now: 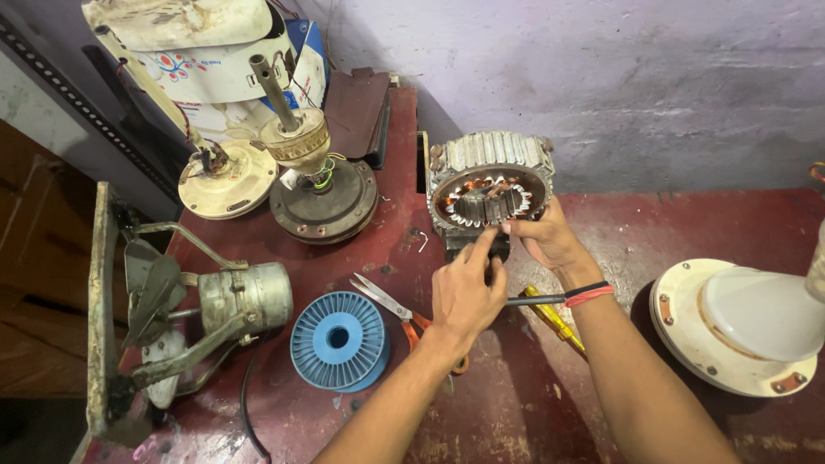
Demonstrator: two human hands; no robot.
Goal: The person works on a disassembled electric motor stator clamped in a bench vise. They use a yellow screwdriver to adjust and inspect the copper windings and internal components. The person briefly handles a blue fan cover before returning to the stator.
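My left hand (465, 295) and right hand (550, 238) pinch the finned motor stator (490, 185) at its lower rim; it looks heavy and rigid, its copper windings (487, 203) fragile.

blue spool (339, 340), scissors (404, 316), exhaust fan (198, 309), yellow screwdriver (554, 320)

Repair workshop, dismantled fan motors (322, 193), scissors (404, 314)

Even, moderately bright light from above; soft shadows fall beneath both forearms onto the red table (687, 223). Lower left of the frame is dark. Wide-angle bending at the edges; focus sharp centrally.
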